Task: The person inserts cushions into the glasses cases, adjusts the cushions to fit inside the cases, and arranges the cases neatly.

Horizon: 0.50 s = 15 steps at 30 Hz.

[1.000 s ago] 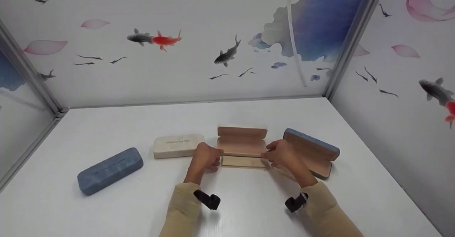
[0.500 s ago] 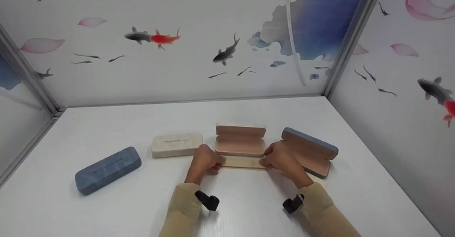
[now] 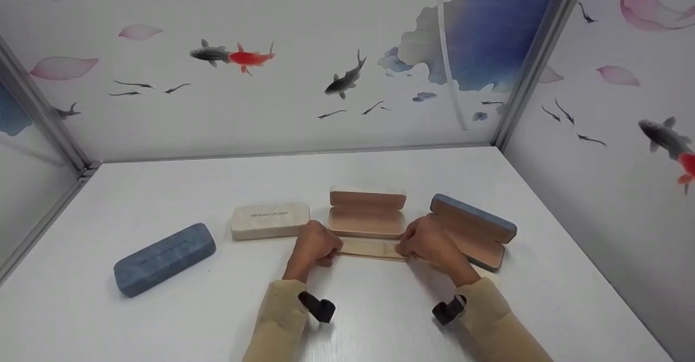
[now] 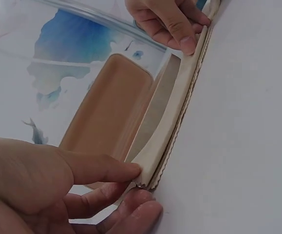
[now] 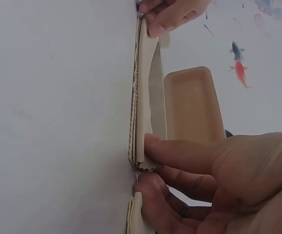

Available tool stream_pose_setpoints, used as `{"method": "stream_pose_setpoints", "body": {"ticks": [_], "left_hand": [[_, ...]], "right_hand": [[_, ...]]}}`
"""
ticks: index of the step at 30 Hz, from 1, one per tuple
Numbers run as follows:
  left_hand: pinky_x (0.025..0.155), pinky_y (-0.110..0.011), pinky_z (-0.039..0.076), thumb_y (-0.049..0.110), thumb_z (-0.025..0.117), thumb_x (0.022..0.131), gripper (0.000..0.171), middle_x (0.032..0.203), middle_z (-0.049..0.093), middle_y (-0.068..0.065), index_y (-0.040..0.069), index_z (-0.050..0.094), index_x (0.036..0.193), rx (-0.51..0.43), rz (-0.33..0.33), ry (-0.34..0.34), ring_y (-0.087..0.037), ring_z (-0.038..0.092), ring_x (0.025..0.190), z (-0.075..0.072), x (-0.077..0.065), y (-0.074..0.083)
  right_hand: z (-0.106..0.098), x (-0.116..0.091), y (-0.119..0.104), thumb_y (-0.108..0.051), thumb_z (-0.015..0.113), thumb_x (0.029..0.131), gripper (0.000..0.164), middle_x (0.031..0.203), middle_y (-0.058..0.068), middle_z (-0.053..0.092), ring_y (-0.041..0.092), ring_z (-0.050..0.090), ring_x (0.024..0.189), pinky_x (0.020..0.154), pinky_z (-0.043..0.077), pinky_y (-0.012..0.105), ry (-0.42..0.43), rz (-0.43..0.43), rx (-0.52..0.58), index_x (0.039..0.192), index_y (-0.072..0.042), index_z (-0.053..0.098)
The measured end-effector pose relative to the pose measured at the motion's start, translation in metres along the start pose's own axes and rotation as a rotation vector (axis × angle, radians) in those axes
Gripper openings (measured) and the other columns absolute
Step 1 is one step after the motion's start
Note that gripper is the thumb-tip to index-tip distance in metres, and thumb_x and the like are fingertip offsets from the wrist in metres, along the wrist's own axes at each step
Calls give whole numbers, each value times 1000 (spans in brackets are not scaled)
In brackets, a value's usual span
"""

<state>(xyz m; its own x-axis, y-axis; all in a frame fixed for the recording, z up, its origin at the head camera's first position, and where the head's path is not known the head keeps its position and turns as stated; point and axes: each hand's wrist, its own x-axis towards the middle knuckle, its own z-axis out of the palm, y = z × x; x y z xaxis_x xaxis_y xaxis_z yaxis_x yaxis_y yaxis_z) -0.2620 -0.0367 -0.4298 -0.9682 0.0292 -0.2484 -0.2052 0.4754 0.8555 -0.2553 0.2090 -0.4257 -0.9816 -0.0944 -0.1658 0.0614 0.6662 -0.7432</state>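
Observation:
A folded beige glasses cloth (image 3: 369, 248) with zigzag edges lies in front of an open cream glasses case (image 3: 366, 221) with a tan lining. My left hand (image 3: 316, 242) pinches the cloth's left end, thumb on top and fingers beneath, as the left wrist view shows. At the other end my right hand (image 3: 429, 240) pinches it the same way; in the right wrist view the thumb (image 5: 155, 146) presses on the folded layers. Between the hands the top layer bows slightly. The inside of the open case holds nothing.
A closed cream glasses case (image 3: 270, 221) stands just left of my left hand. Farther left lies a closed blue one (image 3: 164, 260). An open blue case (image 3: 488, 242) is behind my right hand, with another beige cloth (image 3: 488, 276) partly under that forearm. Printed walls enclose the white table (image 3: 369, 318).
Both hands have come down from the open cream case's front edge to the cloth's ends and now pinch them. The cases stay in place; the view has shifted slightly.

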Motion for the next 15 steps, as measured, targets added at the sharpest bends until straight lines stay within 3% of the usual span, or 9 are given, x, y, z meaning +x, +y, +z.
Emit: {"method": "stream_pose_setpoints", "body": {"ticks": [8,15], "left_hand": [[58,-26,58,5,64,87,8,73,68,-7,-1,69,87,-73,-67,-45,-12,61,62,-10,3,1],[63,-27,58,8,62,85,13,79,64,-5,-3,69,91,-133,-41,-60,-13,63,69,-15,5,0]], "right_hand": [[-9,5,0,-19,79,84,13,79,4,67,16,57,68,60,49,26,-70,72,25,85,-7,73],[-11,11,1,-21,78,86,17,79,5,68,17,63,70,68,56,29,-104,73,115,95,-7,73]]}}
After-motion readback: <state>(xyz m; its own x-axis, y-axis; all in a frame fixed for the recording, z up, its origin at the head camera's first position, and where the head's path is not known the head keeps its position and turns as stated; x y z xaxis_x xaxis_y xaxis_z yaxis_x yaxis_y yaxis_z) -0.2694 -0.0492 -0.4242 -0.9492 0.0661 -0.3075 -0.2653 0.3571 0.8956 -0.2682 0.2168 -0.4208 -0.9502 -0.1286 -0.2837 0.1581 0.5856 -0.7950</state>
